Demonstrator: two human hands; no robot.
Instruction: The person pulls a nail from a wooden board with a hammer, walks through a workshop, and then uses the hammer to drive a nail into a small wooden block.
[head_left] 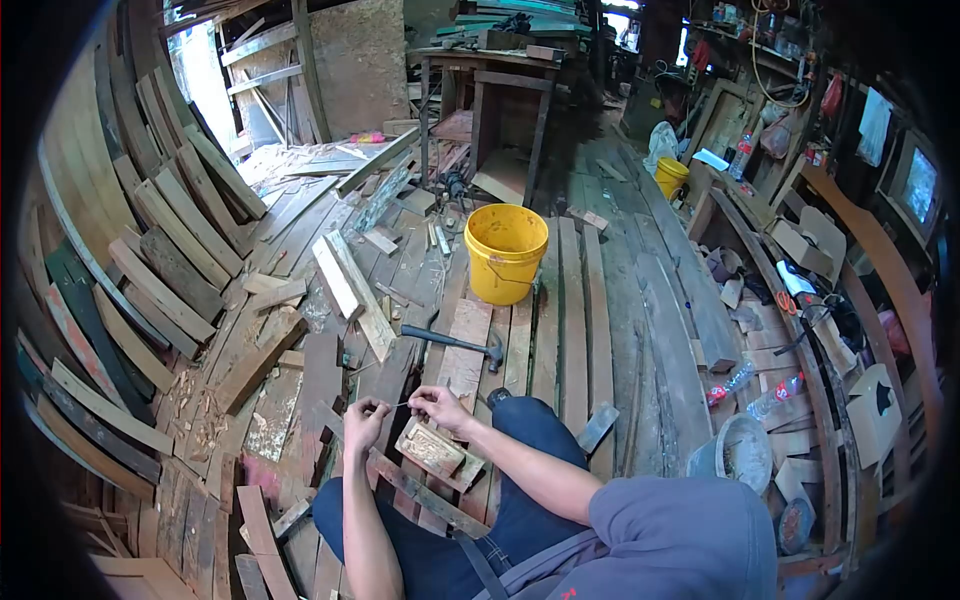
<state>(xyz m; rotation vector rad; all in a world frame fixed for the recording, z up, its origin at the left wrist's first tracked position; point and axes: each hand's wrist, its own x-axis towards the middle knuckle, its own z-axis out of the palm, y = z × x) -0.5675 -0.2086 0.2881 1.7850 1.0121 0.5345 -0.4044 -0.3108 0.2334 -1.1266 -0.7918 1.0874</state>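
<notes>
In front of my body, my left hand (pixel 366 420) and my right hand (pixel 440 409) are raised close together, fingertips pinched. A thin, pale, wire-like piece (pixel 402 404) stretches between them, an end in each hand; its exact kind is too small to make out. Just below my right hand, small wooden blocks (pixel 432 450) are stacked between my legs. A narrow wooden strip (pixel 425 492) lies across, nearer my body. Beyond my hands, a claw hammer (pixel 455 341) rests on the boards, its dark handle to the left and its head to the right.
A yellow bucket (pixel 505 262) stands ahead on the plank floor. Long boards (pixel 175 230) lean along the left wall. Offcuts (pixel 262 360) and shavings litter the left side. To the right are a grey bucket (pixel 745 452), plastic bottles (pixel 775 395) and a cluttered bench. A wooden table (pixel 490 62) stands behind.
</notes>
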